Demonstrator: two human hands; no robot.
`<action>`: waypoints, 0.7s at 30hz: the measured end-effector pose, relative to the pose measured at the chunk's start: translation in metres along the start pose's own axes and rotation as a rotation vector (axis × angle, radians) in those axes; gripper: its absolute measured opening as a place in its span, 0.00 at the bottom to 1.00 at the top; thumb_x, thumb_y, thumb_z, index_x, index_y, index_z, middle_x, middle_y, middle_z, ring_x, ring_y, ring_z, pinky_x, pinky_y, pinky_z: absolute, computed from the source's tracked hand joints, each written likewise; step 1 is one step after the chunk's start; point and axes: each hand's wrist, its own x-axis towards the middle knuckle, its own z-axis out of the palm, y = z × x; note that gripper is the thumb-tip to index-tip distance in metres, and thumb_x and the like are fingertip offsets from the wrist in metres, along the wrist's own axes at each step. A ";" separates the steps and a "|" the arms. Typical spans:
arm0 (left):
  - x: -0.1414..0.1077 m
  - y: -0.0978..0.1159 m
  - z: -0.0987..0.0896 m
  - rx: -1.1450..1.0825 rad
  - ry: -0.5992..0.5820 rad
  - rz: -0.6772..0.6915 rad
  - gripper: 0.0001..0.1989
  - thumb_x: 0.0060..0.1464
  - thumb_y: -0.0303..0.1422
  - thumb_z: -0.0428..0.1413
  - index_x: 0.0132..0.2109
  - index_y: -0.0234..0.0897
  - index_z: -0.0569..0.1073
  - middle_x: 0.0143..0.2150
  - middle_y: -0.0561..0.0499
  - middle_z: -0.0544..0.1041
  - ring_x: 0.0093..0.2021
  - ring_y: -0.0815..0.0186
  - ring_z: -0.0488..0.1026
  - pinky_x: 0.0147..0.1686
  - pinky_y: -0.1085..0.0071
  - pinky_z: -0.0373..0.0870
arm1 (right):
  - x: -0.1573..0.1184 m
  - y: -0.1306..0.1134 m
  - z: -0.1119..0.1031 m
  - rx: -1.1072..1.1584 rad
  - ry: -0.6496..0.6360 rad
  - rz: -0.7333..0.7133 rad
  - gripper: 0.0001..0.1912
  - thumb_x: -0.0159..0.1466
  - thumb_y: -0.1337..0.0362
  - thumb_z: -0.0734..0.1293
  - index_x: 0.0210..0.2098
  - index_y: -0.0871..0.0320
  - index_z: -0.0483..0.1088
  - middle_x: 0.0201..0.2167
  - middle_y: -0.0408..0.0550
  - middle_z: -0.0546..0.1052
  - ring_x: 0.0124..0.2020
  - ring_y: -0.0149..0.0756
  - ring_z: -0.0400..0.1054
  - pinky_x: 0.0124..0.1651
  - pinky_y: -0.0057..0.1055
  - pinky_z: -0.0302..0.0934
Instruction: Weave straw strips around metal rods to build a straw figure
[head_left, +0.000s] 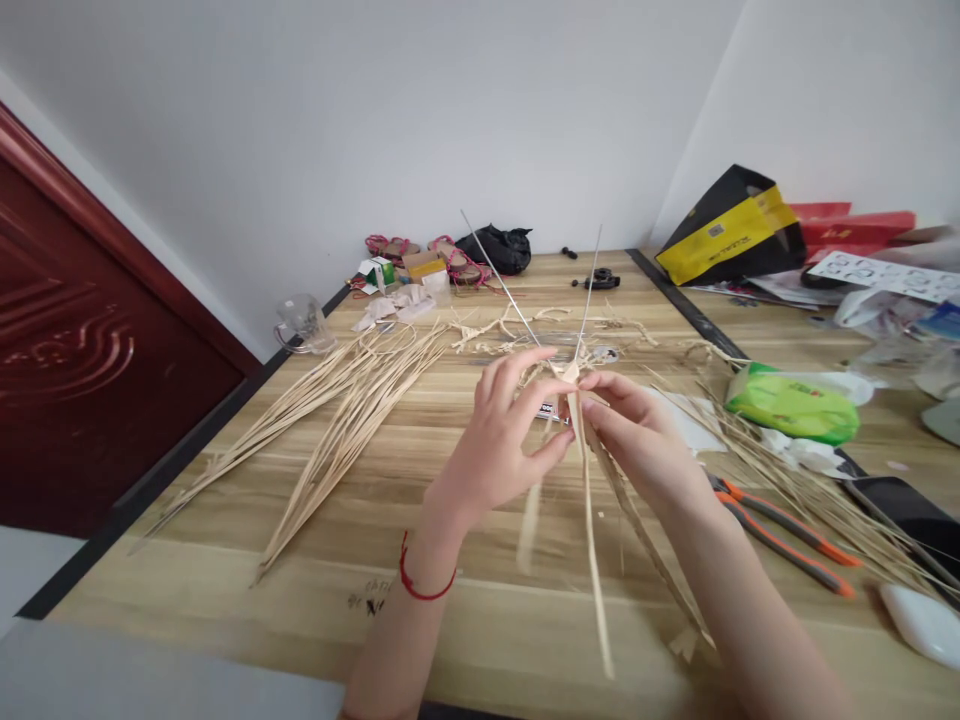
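Note:
Between my hands is a small folded piece of pale flat plant strips (571,374), like straw or split reed. Two thin metal rods (506,288) rise from it in a V. A long pale strip (591,540) and a darker, rougher strip (637,530) hang from it towards me. My right hand (637,430) pinches the piece from the right with thumb and fingers. On the other side, my left hand (499,435), with a red cord at its wrist, has its curved index finger and thumb against the strips. The fingertips partly hide the join.
Two bundles of pale strips (349,430) lie at left, more strips (795,490) at right. Orange-handled pliers (787,530), a green tissue pack (793,402), a dark phone (904,515) and a white mouse (921,622) are at right. A glass jug (302,322) stands back left.

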 end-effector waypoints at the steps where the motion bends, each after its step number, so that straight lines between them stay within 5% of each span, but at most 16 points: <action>1: 0.000 -0.002 0.001 -0.016 0.003 -0.003 0.18 0.56 0.31 0.57 0.54 0.43 0.66 0.62 0.44 0.63 0.63 0.54 0.58 0.61 0.50 0.57 | 0.000 0.000 0.001 -0.023 0.001 -0.011 0.10 0.57 0.61 0.73 0.36 0.52 0.71 0.31 0.41 0.74 0.28 0.28 0.69 0.33 0.26 0.66; 13: 0.004 -0.017 0.011 -0.303 0.354 -0.078 0.02 0.58 0.29 0.57 0.36 0.38 0.74 0.40 0.49 0.78 0.43 0.65 0.75 0.46 0.64 0.72 | -0.005 -0.003 0.007 -0.064 -0.122 -0.055 0.09 0.56 0.62 0.73 0.37 0.53 0.74 0.41 0.47 0.76 0.39 0.35 0.73 0.42 0.32 0.67; 21: 0.003 -0.014 0.013 -0.323 0.432 -0.111 0.04 0.58 0.29 0.57 0.41 0.37 0.74 0.38 0.50 0.77 0.40 0.68 0.76 0.40 0.69 0.75 | -0.005 -0.002 0.007 -0.079 -0.185 -0.127 0.12 0.55 0.63 0.74 0.39 0.52 0.75 0.45 0.47 0.74 0.45 0.37 0.71 0.54 0.39 0.66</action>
